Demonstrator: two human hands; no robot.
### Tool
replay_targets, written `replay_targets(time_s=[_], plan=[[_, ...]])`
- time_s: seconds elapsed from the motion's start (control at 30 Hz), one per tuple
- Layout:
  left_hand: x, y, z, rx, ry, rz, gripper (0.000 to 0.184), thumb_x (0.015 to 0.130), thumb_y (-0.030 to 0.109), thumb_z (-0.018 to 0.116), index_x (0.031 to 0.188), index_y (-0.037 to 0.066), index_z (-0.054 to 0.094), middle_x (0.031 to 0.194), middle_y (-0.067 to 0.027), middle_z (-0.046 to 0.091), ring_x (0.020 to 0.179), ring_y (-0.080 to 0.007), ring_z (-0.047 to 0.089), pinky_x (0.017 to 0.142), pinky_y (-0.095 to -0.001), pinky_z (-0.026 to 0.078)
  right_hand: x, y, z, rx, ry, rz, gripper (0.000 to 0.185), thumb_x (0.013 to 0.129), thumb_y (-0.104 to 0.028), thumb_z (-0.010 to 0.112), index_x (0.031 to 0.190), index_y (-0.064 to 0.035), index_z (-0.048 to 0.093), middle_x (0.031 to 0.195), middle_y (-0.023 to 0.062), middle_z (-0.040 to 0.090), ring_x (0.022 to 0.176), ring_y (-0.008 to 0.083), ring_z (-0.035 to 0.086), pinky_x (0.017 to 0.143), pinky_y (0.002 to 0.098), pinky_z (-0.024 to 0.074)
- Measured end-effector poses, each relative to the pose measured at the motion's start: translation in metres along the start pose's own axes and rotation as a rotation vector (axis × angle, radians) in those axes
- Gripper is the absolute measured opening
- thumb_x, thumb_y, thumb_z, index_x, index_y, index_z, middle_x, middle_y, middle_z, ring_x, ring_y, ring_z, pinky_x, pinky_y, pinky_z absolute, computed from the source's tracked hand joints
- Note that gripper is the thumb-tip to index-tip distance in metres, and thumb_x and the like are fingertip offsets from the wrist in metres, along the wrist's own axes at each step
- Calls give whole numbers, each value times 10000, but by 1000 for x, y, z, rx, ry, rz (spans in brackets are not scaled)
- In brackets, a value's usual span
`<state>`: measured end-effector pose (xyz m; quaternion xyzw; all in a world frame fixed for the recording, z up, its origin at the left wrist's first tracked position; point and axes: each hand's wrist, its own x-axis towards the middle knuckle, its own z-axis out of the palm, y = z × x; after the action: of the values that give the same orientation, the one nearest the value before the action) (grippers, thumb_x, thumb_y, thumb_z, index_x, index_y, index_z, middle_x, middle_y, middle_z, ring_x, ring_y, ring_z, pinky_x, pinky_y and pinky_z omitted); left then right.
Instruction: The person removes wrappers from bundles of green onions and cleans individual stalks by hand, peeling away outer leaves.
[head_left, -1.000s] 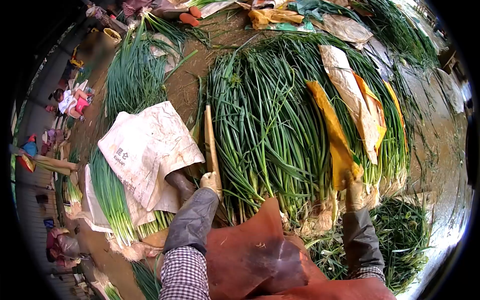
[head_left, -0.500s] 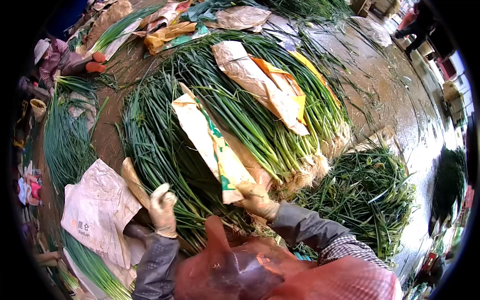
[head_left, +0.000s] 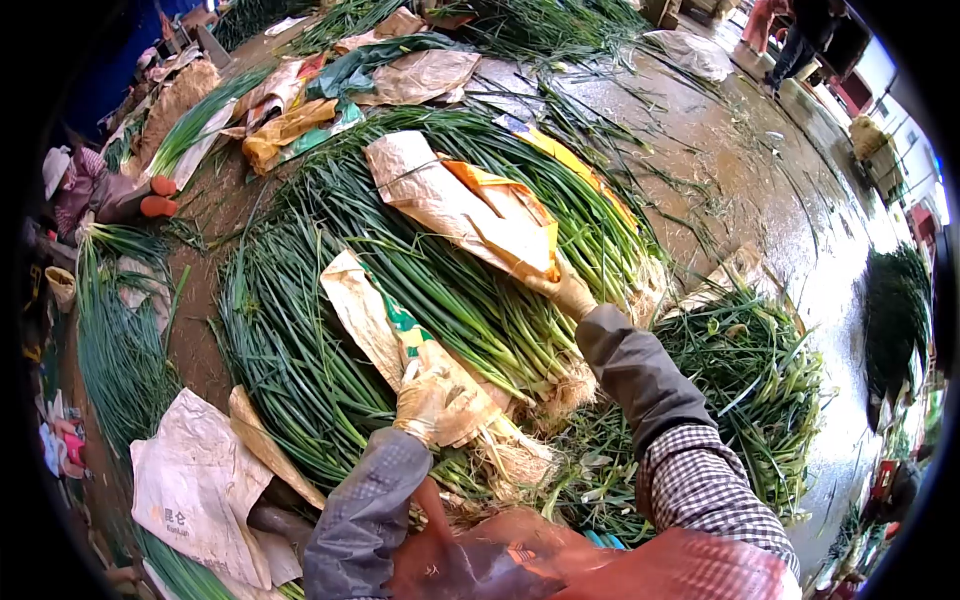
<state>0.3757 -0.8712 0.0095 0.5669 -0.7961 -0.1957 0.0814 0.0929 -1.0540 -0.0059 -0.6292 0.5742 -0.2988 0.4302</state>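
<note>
A large pile of green onions (head_left: 465, 235) lies before me, leaves toward the far left and pale roots toward the right. My left hand (head_left: 425, 405), in a pale glove, is closed on the near end of a folded white-and-green woven sack (head_left: 375, 315) lying over the onions. Farther right, my gloved right hand (head_left: 567, 290) grips the lower end of another folded sack (head_left: 435, 195), white with an orange inside. Its fingertips are partly hidden. Below my left hand, a bunch of roots (head_left: 515, 460) shows.
Loose green trimmings (head_left: 740, 390) are heaped at my right. A flattened white sack (head_left: 200, 480) lies at lower left beside more onions (head_left: 125, 345). A seated person (head_left: 85, 190) is at far left. Wet floor (head_left: 750, 200) stretches right, where people stand farther off.
My right hand has left the white-and-green sack and moved up and right to the orange-lined one. My left hand has moved right onto the white-and-green sack. The view has shifted.
</note>
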Motion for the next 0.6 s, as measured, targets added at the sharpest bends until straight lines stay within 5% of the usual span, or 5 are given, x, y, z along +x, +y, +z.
replay_targets(time_s=[0.07,0.2,0.23,0.37,0.6], plan=[[-7,-9,9,-65,23,-7,302,846,382,560,1019,173,694,1175,-127,594,1185,-284,488,1084,-492,209,20,4,-6,340,-11,-109,678,857,-426,626,1308,24,392,1184,125,575,1086,199,520,953,307,387],[-6,9,-3,-35,-13,50,327,847,366,560,1076,159,668,1180,-106,598,1206,-282,476,1073,-497,231,41,11,-12,757,150,488,560,892,-456,560,1219,-5,509,1119,116,599,975,168,591,831,337,483],[-2,13,-4,-118,-14,20,332,851,363,550,1080,151,663,1171,-100,603,1200,-283,482,1075,-502,221,77,71,6,874,4,252,447,901,-329,593,1174,18,525,1012,122,635,850,187,630,725,323,526],[7,35,-19,-439,27,-109,320,850,282,576,1097,89,638,1105,-100,634,1083,-239,575,995,-420,352,56,19,13,740,19,172,262,876,-132,624,1062,51,600,922,104,658,793,171,637,711,304,521],[70,69,-23,-1581,325,-194,630,839,69,631,1380,4,314,1174,-108,513,1020,-180,550,901,-273,441,-33,-26,12,115,-191,149,399,839,-326,647,1043,17,635,880,140,683,822,192,632,742,330,499]])
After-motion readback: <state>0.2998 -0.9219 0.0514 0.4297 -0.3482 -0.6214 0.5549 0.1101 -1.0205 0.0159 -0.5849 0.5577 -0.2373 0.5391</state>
